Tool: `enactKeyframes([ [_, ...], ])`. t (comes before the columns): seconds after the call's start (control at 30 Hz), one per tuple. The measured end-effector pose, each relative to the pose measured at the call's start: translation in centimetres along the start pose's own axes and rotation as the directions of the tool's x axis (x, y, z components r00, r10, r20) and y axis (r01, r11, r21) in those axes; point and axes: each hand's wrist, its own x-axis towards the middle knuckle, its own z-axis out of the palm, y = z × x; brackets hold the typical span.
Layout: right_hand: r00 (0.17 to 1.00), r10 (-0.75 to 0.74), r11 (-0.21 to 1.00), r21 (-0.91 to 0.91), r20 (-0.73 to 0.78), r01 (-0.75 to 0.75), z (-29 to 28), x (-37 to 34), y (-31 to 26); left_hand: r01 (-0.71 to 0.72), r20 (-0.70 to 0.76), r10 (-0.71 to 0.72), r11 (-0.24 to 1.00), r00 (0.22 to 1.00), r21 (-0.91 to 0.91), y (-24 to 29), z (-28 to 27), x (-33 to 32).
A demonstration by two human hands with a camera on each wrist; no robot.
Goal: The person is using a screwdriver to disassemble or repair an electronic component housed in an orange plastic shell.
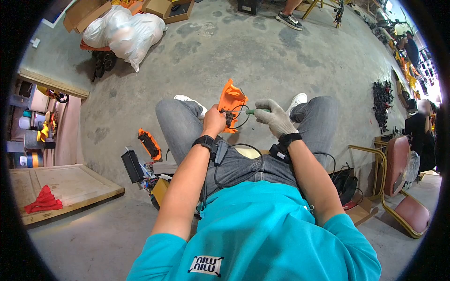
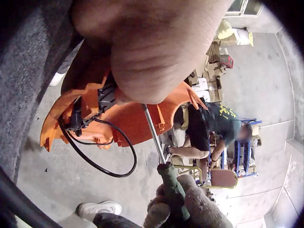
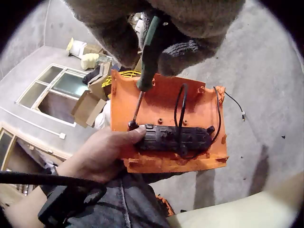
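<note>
The bare left hand (image 1: 214, 121) grips an orange plastic shell (image 3: 156, 102) at its edge, thumb on the black module (image 3: 173, 137) fixed inside it. A thin black cable (image 2: 130, 161) loops out from the module. In its grey knitted glove, the right hand (image 1: 274, 117) holds a screwdriver by the green handle (image 3: 150, 52). The metal shaft (image 2: 154, 130) runs to the module's end beside the left thumb; the right wrist view shows its tip there, while the left hand hides it in the left wrist view.
Another orange shell with a black part (image 1: 150, 144) lies on the floor at the left, near a black box (image 1: 132, 166). White bags (image 1: 124, 35) and cartons stand at the back left. A pink chair (image 1: 397, 164) is at the right. Other people are farther off.
</note>
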Motion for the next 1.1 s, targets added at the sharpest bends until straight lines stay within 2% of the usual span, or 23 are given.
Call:
enactKeyframes([
  [0.07, 0.959, 0.279, 0.957, 0.069, 0.056, -0.283, -0.3, 0.4, 0.4, -0.002, -0.003, 0.002, 1.0, 1.0, 0.001, 0.0, 0.0, 0.0],
  [0.2, 0.973, 0.219, 0.971, 0.078, 0.073, -0.224, -0.3, 0.2, 0.5, 0.001, -0.006, -0.001, 1.0, 1.0, 0.008, 0.1, -0.1, -0.1],
  [0.27, 0.994, 0.092, 0.994, 0.054, 0.056, -0.095, -0.4, 0.1, 0.3, -0.009, -0.002, 0.009, 1.0, 1.0, 0.004, 0.0, 0.0, -0.1],
  [0.37, 0.996, 0.066, 0.998, 0.003, 0.056, -0.066, -0.5, 0.2, 0.6, -0.034, -0.01, 0.033, 0.999, 0.999, -0.01, -0.4, 0.2, 0.2],
  [0.4, 0.996, 0.066, 0.998, 0.003, 0.056, -0.066, -0.3, 0.1, 0.3, -0.029, 0.002, 0.029, 0.999, 1.0, -0.018, -0.5, 0.2, 0.2],
  [0.47, 0.982, 0.182, 0.971, 0.149, 0.049, -0.188, 0.1, -0.1, -0.2, -0.024, 0.013, 0.025, 0.999, 1.0, -0.026, -0.5, 0.1, 0.3],
  [0.5, 0.982, 0.182, 0.971, 0.149, 0.049, -0.188, 0.0, 0.1, 0.1, -0.016, 0.016, 0.016, 1.0, 1.0, -0.022, -0.5, 0.1, 0.2],
  [0.57, 0.95, 0.3, 0.929, 0.201, 0.087, -0.312, -0.3, 0.5, 0.9, -0.009, 0.017, 0.01, 1.0, 1.0, -0.018, -0.4, 0.1, 0.2],
  [0.7, 0.971, 0.231, 0.939, 0.248, 0.065, -0.24, -0.5, 0.5, 1.3, 0.002, 0.025, -0.002, 1.0, 1.0, -0.013, -0.3, 0.0, 0.2],
  [0.77, 0.987, 0.151, 0.973, 0.169, 0.048, -0.157, -0.7, 0.5, 1.0, 0.001, 0.029, -0.001, 1.0, 1.0, 0.0, -0.2, 0.0, 0.2],
  [0.8, 0.987, 0.151, 0.973, 0.169, 0.047, -0.156, -0.6, 0.4, 1.0, 0.015, 0.032, -0.015, 1.0, 0.999, -0.005, -0.2, 0.0, 0.2],
  [0.87, 0.99, 0.136, 0.95, 0.279, 0.031, -0.139, -0.4, 0.4, 1.0, 0.025, 0.034, -0.025, 1.0, 0.999, -0.011, -0.3, 0.2, 0.3],
  [1.0, 0.984, 0.175, 0.951, 0.253, 0.041, -0.179, -0.6, 0.4, 0.5, 0.011, 0.033, -0.01, 1.0, 0.999, -0.023, -0.5, 0.2, 0.3],
  [1.1, 0.979, 0.204, 0.924, 0.333, -0.02, -0.186, -0.5, 0.2, 0.1, 0.006, 0.033, -0.006, 1.0, 0.999, -0.02, -0.5, 0.2, 0.2],
])
